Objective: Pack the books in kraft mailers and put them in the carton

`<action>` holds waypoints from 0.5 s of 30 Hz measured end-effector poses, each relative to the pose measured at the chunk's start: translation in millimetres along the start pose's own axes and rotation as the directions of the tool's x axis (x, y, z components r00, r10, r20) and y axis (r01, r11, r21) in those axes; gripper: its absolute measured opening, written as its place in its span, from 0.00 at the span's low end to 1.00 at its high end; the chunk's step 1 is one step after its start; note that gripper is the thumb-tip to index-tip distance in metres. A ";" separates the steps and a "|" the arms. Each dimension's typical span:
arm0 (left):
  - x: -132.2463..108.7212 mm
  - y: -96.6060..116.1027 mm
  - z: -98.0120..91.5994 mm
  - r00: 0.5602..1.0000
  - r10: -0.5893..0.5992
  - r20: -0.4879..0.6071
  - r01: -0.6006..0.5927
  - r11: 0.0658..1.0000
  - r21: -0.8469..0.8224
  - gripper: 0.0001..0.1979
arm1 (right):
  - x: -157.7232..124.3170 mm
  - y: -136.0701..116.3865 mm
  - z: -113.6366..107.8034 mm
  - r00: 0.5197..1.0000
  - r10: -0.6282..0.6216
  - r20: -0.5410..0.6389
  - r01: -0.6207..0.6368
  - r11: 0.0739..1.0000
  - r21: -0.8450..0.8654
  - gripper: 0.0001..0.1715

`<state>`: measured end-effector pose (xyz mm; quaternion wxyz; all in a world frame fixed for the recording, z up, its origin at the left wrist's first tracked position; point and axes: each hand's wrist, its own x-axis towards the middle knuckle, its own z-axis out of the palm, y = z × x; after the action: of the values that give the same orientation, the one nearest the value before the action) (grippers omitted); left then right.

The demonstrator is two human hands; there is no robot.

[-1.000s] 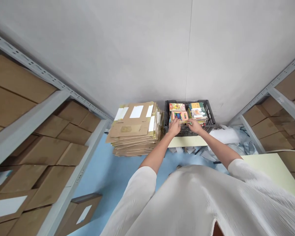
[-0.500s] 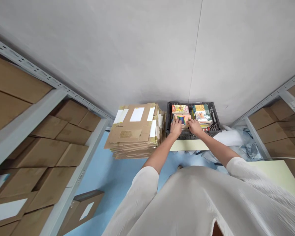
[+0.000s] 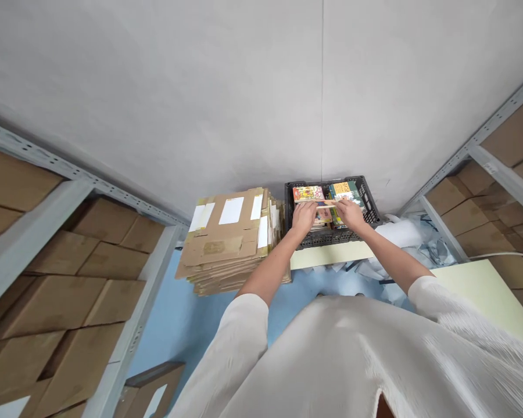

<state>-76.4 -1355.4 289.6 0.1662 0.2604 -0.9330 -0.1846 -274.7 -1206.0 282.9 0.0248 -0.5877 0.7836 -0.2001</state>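
A dark plastic crate [image 3: 371, 216] full of colourful books stands on a pale table against the wall. Both my hands reach into it. My left hand [image 3: 304, 216] and my right hand [image 3: 351, 213] hold the two ends of a thin pink-edged book [image 3: 325, 204], lifted a little above the stacks. A yellow-red book [image 3: 307, 193] lies at the crate's back left and a green one [image 3: 346, 188] at the back right. What lies under my hands is hidden.
A tall stack of flattened cardboard boxes [image 3: 229, 238] sits left of the crate. Metal shelving with cartons [image 3: 52, 290] lines the left, more shelving [image 3: 483, 209] the right. White wrapping [image 3: 401, 235] lies right of the crate; a pale tabletop [image 3: 479, 290] is at right.
Both hands moved deeper into the crate and raised a thin book between them. The view shifted slightly.
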 end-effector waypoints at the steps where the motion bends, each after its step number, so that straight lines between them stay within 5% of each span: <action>1: 6.3 7.0 -1.5 0.999 0.034 -0.013 -0.034 0.999 -0.007 0.19 | -3.2 7.2 -9.6 0.999 0.007 -0.036 -0.006 1.000 0.011 0.27; 8: 42.5 98.0 21.1 0.967 0.254 0.012 -0.252 0.962 -0.106 0.21 | -68.6 74.8 -74.6 0.969 0.133 -0.210 -0.124 0.991 0.053 0.26; 15: 67.3 238.7 97.1 0.877 0.472 0.096 -0.443 0.869 -0.220 0.20 | -204.5 162.4 -133.1 0.910 0.314 -0.269 -0.328 0.945 -0.006 0.26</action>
<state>-271.6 -1177.2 321.8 0.1604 0.0001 -0.9556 -0.2472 -396.2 -940.5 309.4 -0.0625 -0.4193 0.8705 -0.2499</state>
